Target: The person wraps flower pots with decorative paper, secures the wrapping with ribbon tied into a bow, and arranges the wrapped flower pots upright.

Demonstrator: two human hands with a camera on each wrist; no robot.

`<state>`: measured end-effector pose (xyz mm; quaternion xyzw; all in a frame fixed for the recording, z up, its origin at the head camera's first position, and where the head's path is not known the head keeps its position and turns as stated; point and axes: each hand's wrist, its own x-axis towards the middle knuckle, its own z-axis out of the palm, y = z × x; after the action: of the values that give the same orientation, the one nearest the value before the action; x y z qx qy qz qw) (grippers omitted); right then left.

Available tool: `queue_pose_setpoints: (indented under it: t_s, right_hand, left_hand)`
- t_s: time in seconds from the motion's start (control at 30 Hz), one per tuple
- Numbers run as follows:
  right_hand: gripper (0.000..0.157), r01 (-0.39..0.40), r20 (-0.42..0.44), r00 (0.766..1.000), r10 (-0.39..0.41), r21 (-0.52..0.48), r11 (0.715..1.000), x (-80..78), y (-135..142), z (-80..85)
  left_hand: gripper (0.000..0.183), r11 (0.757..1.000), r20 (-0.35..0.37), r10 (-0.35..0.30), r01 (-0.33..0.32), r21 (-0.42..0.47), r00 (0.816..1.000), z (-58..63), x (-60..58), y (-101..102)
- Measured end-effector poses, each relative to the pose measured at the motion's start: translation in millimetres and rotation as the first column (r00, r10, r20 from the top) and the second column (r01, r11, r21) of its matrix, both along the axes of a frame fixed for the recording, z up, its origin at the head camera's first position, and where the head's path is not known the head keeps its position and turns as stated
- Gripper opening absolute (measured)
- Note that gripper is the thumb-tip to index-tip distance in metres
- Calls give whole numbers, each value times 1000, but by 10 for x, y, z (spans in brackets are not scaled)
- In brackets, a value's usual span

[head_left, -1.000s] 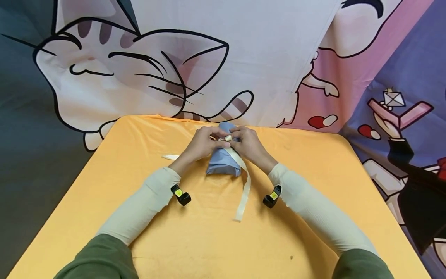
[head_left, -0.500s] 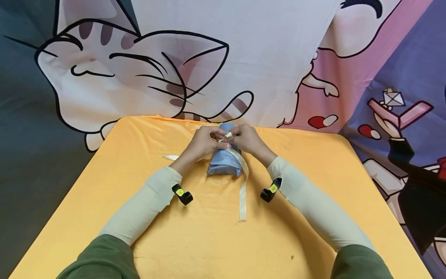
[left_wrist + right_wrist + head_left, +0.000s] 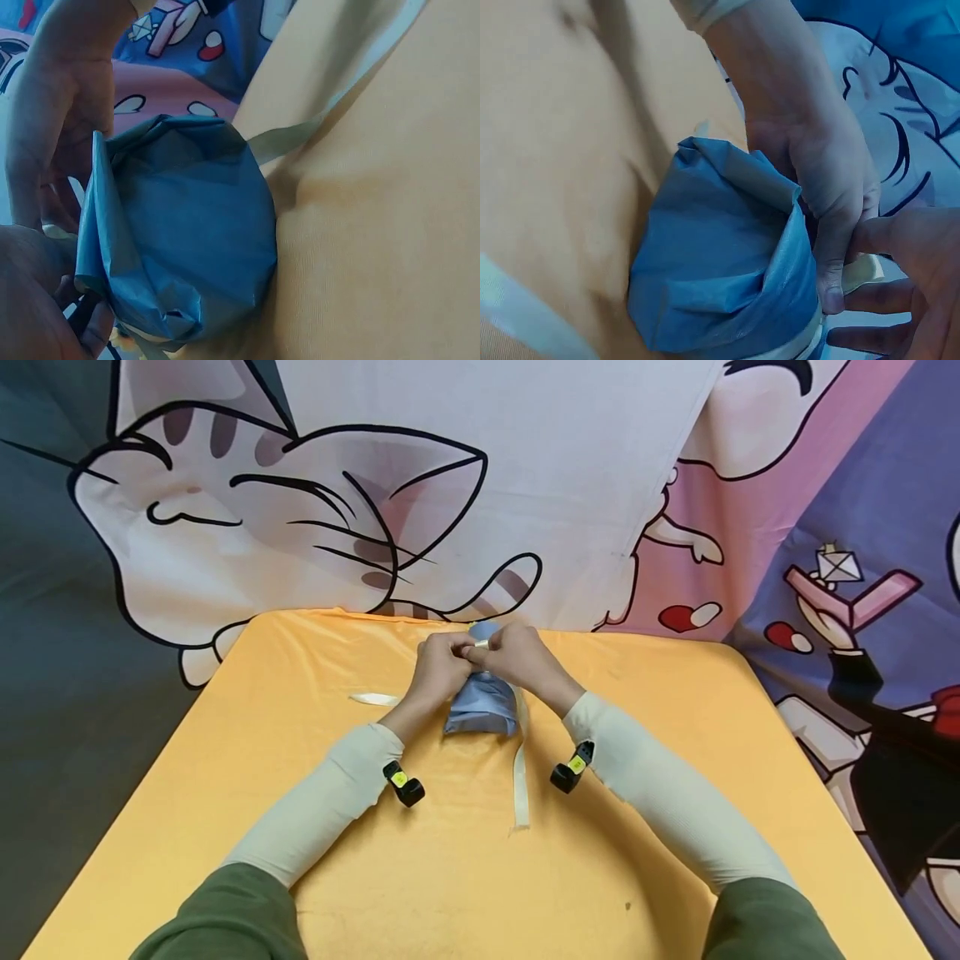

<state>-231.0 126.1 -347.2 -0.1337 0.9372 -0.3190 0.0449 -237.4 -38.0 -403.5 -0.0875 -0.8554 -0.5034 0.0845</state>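
Observation:
A blue paper-wrapped bundle (image 3: 482,703), its near end folded, lies near the far edge of the table. Cream ribbon (image 3: 521,785) runs round its middle; one tail trails toward the front and another end shows on the left beyond the forearm. My left hand (image 3: 441,667) pinches the ribbon above the bundle. Meeting it from the other side, my right hand (image 3: 527,658) pinches the ribbon too. In the right wrist view a short ribbon loop (image 3: 864,273) shows between the hands, by the left thumb. The fingertips partly hide the knot area.
A yellow cloth (image 3: 450,877) covers the table. Behind it hangs a printed curtain (image 3: 585,485) with a cartoon cat, close to the bundle's far end. Black wrist cameras (image 3: 405,785) sit below both hands.
The hands have drawn closer together over the bundle, with the right hand moving left across the ribbon. The front ribbon tail has swung to hang straighter.

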Motion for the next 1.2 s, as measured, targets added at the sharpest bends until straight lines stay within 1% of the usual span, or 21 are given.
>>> queue_pose_setpoints:
  t_s: [0.1,0.2,0.27,0.37,0.4,0.5,0.63,0.7,0.87,0.93,1.07,1.2]
  right_hand:
    - [62,-33,-47,998,33,10,999,61,18,-32]
    - [50,-25,-70,997,25,9,1000,101,73,-61]
    - [52,-6,-58,998,7,14,1000,116,134,-76]
    - [59,2,-7,1000,-2,5,1000,129,246,-99]
    - [57,-3,5,1000,3,6,1000,131,281,-114]
    - [41,-20,29,999,20,-12,1000,151,359,-163]
    - [17,-29,-10,1000,29,-27,999,174,407,-239]
    - [12,-43,-33,999,43,-26,999,179,423,-271]
    - [7,-122,-81,989,120,-10,993,204,486,-318]
    - [8,-161,-93,983,159,-13,987,215,523,-338]
    - [15,-249,-113,963,245,-20,968,223,613,-370]
    - [13,-320,-115,940,321,22,947,214,721,-364]
  left_hand:
    - [23,1000,-4,7,-7,7,1000,-20,6,0]
    - [26,1000,8,8,-8,23,1000,-33,6,2]
    - [20,999,21,1,-2,41,1000,-40,2,9]
    - [6,997,52,-12,8,73,999,-42,0,20]
    - [6,996,62,-17,12,86,998,-38,3,23]
    - [13,993,94,-30,19,119,995,-25,9,25]
    - [14,989,127,-30,11,146,991,-14,9,16]
    - [15,988,139,-27,5,155,990,-12,6,10]
    - [15,986,151,-23,-3,168,988,-3,2,5]
    - [14,986,153,-23,-3,166,988,-2,3,5]
    - [13,988,153,-25,1,153,988,3,9,7]
    - [12,989,159,-28,5,145,987,10,10,5]
